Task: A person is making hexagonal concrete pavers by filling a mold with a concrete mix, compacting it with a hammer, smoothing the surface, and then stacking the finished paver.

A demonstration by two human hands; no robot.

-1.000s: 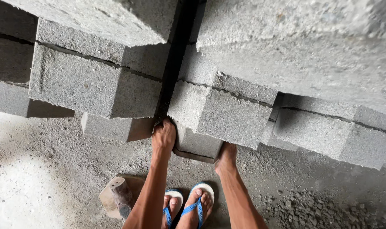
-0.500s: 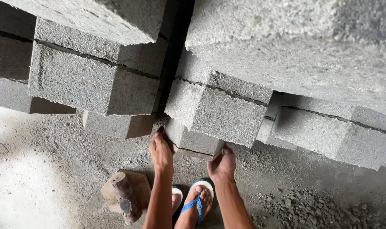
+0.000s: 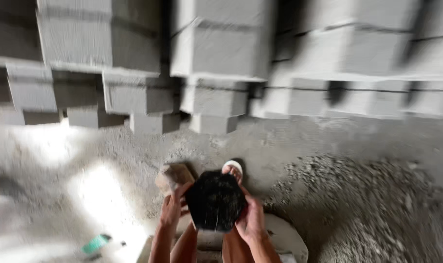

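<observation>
Head view, blurred: left hand (image 3: pixel 171 210) and right hand (image 3: pixel 251 220) are gripping a dark hexagonal slab (image 3: pixel 214 200) by its side edges, fingers clamped on it, above the knees. Stacked grey concrete blocks (image 3: pixel 216 53) are standing beyond; gravel pile (image 3: pixel 372 204) is lying right on the floor.

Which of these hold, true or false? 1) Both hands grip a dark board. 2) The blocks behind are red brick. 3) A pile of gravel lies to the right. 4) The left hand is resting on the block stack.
1) True: the left hand and right hand hold the dark board at its sides.
2) False: the stacked blocks are grey concrete.
3) True: the gravel pile lies on the ground at right.
4) False: it is on the board's edge, well clear of the blocks.
</observation>
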